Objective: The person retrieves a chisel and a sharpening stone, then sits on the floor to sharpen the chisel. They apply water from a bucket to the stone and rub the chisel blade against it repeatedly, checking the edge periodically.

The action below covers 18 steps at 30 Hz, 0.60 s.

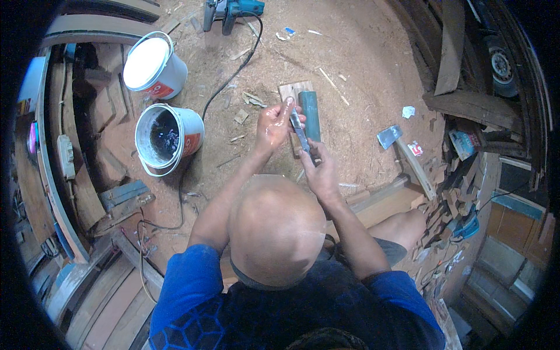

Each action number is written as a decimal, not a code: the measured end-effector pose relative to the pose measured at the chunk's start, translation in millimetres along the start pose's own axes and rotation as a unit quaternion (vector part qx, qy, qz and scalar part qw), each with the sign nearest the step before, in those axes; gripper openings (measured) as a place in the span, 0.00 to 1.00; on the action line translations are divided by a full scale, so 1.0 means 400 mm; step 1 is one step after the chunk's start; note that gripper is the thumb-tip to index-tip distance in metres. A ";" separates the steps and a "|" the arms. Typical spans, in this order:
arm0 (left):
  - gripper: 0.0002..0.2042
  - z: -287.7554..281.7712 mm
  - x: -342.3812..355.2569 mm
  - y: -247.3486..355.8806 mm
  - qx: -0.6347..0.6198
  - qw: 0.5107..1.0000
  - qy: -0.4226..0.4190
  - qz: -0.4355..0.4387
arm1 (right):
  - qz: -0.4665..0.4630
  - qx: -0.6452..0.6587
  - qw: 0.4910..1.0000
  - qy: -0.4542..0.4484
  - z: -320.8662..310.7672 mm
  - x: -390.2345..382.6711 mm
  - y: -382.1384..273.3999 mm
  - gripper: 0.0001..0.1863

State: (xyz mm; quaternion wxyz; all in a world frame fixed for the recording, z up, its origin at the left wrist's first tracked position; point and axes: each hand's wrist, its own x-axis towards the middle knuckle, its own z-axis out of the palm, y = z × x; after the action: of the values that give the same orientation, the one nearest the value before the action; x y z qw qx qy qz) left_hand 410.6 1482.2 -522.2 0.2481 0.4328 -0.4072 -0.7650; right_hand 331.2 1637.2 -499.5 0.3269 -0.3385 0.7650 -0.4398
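In front of me, my left hand [273, 125] looks wet and is closed around the upper part of a flat metal blade [300, 134], with its thumb near the top end. My right hand [321, 170] pinches the blade's lower end between thumb and fingers. Just beyond and to the right of the blade lies a long blue-green block [310, 109] resembling a sharpening stone. It rests on a wooden board [286, 89], partly hidden by my hands. The blade is held tilted, above the board's near part.
To the left stand an open white bucket [194, 135] with dark liquid and a lidded white bucket [178, 73]. A teal power tool [236, 10] with a black cable [240, 66] lies far ahead. An axe [413, 167] lies right. Wood offcuts [461, 201] pile beyond it.
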 end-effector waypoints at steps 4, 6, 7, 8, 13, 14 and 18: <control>0.25 0.013 -0.003 0.036 0.011 0.999 0.013 0.031 | -0.011 -0.024 1.000 0.008 -0.021 -0.002 -0.026 0.18; 0.28 0.006 -0.003 0.059 -0.029 0.997 0.056 0.051 | 0.000 0.014 1.000 0.022 -0.028 -0.012 -0.052 0.18; 0.28 0.006 -0.008 0.078 -0.021 0.997 0.051 0.051 | 0.005 0.033 0.999 0.029 -0.033 -0.017 -0.066 0.17; 0.29 0.008 -0.016 0.100 -0.015 0.998 0.044 0.051 | 0.013 0.047 0.998 0.031 -0.038 -0.019 -0.068 0.18; 0.25 0.015 -0.068 0.155 0.002 0.995 -0.081 0.050 | 0.030 0.091 0.995 0.026 -0.053 -0.023 -0.102 0.18; 0.24 0.019 -0.075 0.157 0.017 0.990 -0.119 0.066 | 0.013 0.096 0.995 0.029 -0.052 -0.023 -0.105 0.18; 0.20 0.031 -0.108 0.194 -0.027 0.982 -0.184 0.033 | -0.022 0.136 0.990 0.027 -0.048 -0.024 -0.123 0.18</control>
State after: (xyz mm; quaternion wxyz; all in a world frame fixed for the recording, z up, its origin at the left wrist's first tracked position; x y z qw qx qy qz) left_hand 423.5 1476.5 -433.6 0.2054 0.2640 -0.4395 -0.8336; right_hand 332.3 1634.7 -445.9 0.3388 -0.2959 0.6991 -0.5558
